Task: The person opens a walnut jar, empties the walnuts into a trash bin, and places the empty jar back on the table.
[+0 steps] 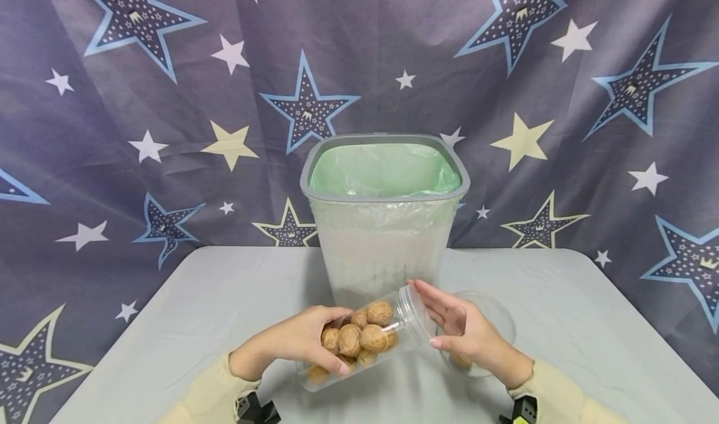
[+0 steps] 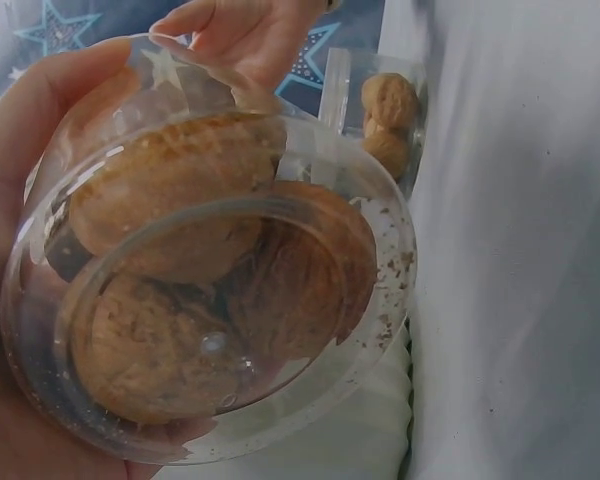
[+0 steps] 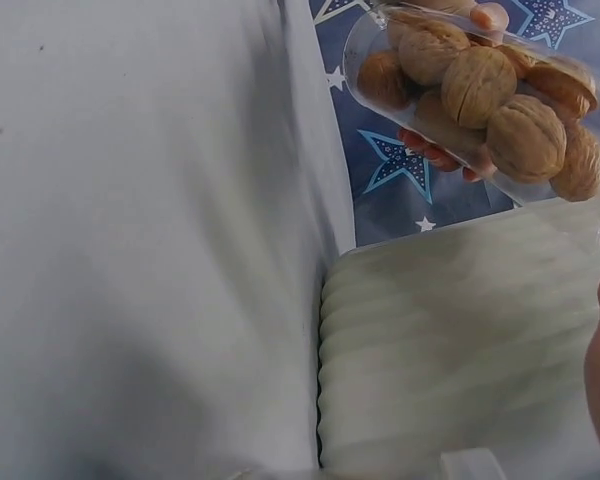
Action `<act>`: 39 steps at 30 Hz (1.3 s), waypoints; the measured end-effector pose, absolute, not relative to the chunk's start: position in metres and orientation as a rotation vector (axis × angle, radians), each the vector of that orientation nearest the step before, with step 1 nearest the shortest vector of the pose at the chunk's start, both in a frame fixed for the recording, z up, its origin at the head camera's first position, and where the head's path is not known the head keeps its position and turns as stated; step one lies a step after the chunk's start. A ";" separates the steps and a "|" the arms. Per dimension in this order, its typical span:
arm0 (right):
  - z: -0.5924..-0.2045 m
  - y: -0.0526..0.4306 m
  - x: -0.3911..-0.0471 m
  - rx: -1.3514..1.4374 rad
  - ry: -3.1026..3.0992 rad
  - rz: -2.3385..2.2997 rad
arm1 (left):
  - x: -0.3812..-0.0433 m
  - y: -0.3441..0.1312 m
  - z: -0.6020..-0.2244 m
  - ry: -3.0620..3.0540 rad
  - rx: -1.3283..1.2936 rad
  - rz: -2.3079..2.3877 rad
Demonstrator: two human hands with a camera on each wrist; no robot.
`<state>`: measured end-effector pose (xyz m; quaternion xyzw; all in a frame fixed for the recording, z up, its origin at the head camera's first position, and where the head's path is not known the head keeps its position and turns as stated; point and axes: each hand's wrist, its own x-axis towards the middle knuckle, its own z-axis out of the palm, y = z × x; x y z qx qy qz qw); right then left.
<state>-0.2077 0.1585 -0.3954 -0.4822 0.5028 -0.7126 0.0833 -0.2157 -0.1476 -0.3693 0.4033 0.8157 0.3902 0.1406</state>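
Note:
My left hand (image 1: 303, 341) grips a clear plastic jar (image 1: 414, 315) of walnuts (image 1: 373, 336) round its lower body. The jar lies tilted above the table, its threaded, uncapped mouth raised toward the right. At that mouth is my right hand (image 1: 469, 330), fingers extended along the far side of the rim and thumb at the near side. In the left wrist view, walnuts (image 2: 160, 345) press against the jar's base. The right wrist view shows several walnuts (image 3: 525, 138) through the jar's side, with left fingers behind it.
Behind the jar stands a pale waste bin (image 1: 387, 243) with a grey rim and a green-tinted liner (image 1: 382, 162). A second clear container (image 1: 502, 311), partly hidden by my right hand, holds walnuts (image 2: 390, 100). A star-patterned curtain (image 1: 185, 112) hangs behind the grey-white table (image 1: 213, 299).

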 end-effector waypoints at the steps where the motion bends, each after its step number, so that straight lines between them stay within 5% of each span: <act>1: -0.395 0.159 -0.207 -1.443 1.511 -2.114 | -0.216 -0.148 -0.369 2.354 1.166 1.127; 11: -0.396 0.160 -0.207 -1.483 1.598 -2.075 | -0.216 -0.150 -0.371 2.360 1.143 1.123; 24: -0.381 0.146 -0.182 -0.554 2.202 -1.959 | -0.218 -0.150 -0.373 2.482 1.090 1.074; 39: -0.375 0.138 -0.178 -0.376 2.108 -1.989 | -0.220 -0.150 -0.377 2.539 1.094 1.015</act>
